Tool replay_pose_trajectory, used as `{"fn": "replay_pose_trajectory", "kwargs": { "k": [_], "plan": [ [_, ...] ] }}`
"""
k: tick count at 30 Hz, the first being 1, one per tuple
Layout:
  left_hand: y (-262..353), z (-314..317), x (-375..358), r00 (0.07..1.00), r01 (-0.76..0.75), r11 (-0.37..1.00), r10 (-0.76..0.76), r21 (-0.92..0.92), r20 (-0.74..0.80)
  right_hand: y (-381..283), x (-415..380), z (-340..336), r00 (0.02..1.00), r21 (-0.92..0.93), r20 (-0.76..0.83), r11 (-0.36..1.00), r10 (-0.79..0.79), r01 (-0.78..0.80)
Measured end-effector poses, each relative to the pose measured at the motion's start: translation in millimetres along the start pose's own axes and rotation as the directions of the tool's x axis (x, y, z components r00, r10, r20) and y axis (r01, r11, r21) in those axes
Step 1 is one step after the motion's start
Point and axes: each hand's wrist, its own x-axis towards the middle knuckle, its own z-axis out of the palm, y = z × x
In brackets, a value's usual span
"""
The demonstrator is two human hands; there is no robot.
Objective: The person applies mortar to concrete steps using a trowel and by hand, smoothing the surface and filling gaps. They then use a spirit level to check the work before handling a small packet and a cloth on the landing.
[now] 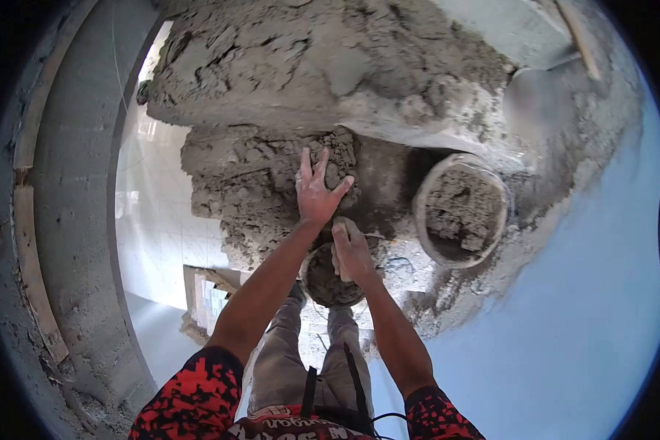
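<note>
My left hand (317, 192) lies flat with fingers spread on a grey heap of wet mortar (264, 176), pressing into its near edge. My right hand (350, 249) rests on the rim of a round pan (330, 282) filled with mortar, which sits on the floor between my feet. Whether the right hand grips the rim or only presses on it is unclear. Both forearms reach down from red-and-black sleeves.
A white bucket (462, 209) full of mortar stands to the right of the heap. A shovel blade (535, 99) lies at the far right of the pile. A larger mortar mound (308, 59) fills the top. White tiled floor (154, 213) at left, a concrete wall (66, 183) beyond.
</note>
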Motion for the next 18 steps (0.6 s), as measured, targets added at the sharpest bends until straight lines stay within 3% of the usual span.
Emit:
{"fn": "replay_pose_trajectory", "kwargs": {
  "k": [2, 6, 8, 10, 12, 14, 15, 16, 17, 18],
  "plan": [
    [48, -18, -12, 1.000, -0.022, 1.000, 0.022, 0.003, -0.011, -21, -37, -11, 0.999, 0.048, 0.046, 0.999, -0.028, 0.026],
    [148, -39, -35, 0.995, -0.104, 0.994, 0.104, -0.012, -0.001, -65, -120, -46, 0.995, 0.123, -0.085, 0.990, -0.052, 0.062],
    [189, -36, -45, 0.988, -0.138, 0.987, 0.143, -0.077, 0.061, -74, -152, -69, 0.968, 0.012, -0.205, 0.989, -0.142, 0.148],
    [218, -21, -53, 0.978, -0.123, 0.946, 0.166, -0.299, 0.126, -74, -169, -93, 0.910, -0.143, -0.327, 0.966, -0.254, 0.218],
    [232, -5, -60, 0.968, -0.104, 0.849, 0.205, -0.518, 0.142, -81, -177, -106, 0.862, -0.288, -0.435, 0.947, -0.261, 0.141],
    [227, 23, -67, 0.967, -0.077, 0.867, 0.185, -0.493, 0.174, -37, -155, -154, 0.728, -0.768, -0.434, 0.641, -0.532, 0.010],
    [221, 36, -71, 0.956, -0.007, 0.899, 0.134, -0.437, 0.261, -37, -153, -158, 0.706, -0.869, -0.377, 0.492, -0.599, -0.047],
    [212, 41, -76, 0.936, 0.064, 0.926, 0.074, -0.372, 0.345, -31, -150, -170, 0.719, -0.874, -0.358, 0.486, -0.596, -0.033],
    [200, 37, -82, 0.941, 0.076, 0.930, 0.053, -0.360, 0.336, -19, -147, -186, 0.691, -0.880, -0.440, 0.427, -0.573, -0.206],
    [184, 28, -89, 0.943, 0.089, 0.883, 0.075, -0.462, 0.325, -11, -140, -190, 0.645, -0.854, -0.519, 0.363, -0.560, -0.372]
  ]
}}
